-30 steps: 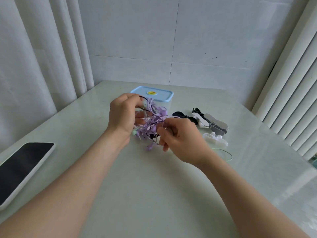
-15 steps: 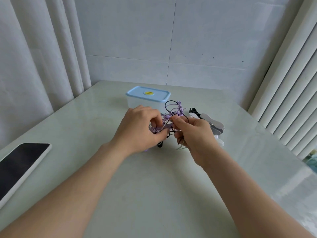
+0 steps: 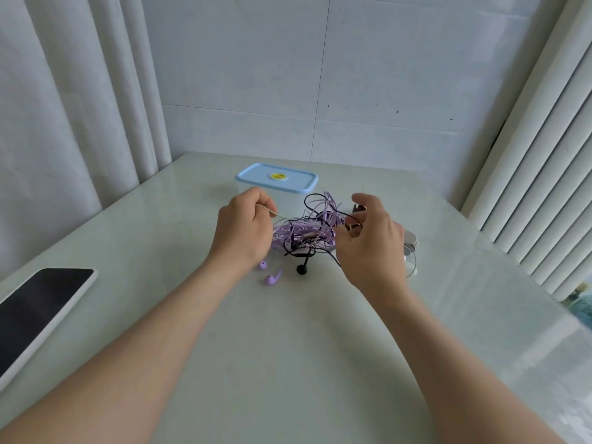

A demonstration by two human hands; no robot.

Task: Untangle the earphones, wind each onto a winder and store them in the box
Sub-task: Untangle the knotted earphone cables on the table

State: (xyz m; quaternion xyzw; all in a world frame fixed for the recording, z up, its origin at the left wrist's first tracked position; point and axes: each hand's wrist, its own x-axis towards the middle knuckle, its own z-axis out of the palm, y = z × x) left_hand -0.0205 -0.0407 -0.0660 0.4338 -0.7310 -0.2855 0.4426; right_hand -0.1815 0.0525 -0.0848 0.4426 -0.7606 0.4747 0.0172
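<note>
Nearest on the pale glossy table (image 3: pixel 288 363), two lilac earbuds (image 3: pixel 272 278) and a black earbud (image 3: pixel 302 268) lay loose at 6 o'clock of the knotted purple and black earphone cords (image 3: pixel 304 232). The left hand (image 3: pixel 245 229), at 9 o'clock of that knot, was closed and pinched a thin pale cord (image 3: pixel 282 216), while the right hand (image 3: pixel 371 241), at 3 o'clock, was half open with fingers curled on a black strand; best to draw the pale cord out slowly, loosening loops rather than tightening them. Beyond, at 12 o'clock, stood the clear plastic box with the light-blue lid (image 3: pixel 277 179), still closed, and the winders (image 3: pixel 411 243) showed only partly behind the right hand.
</note>
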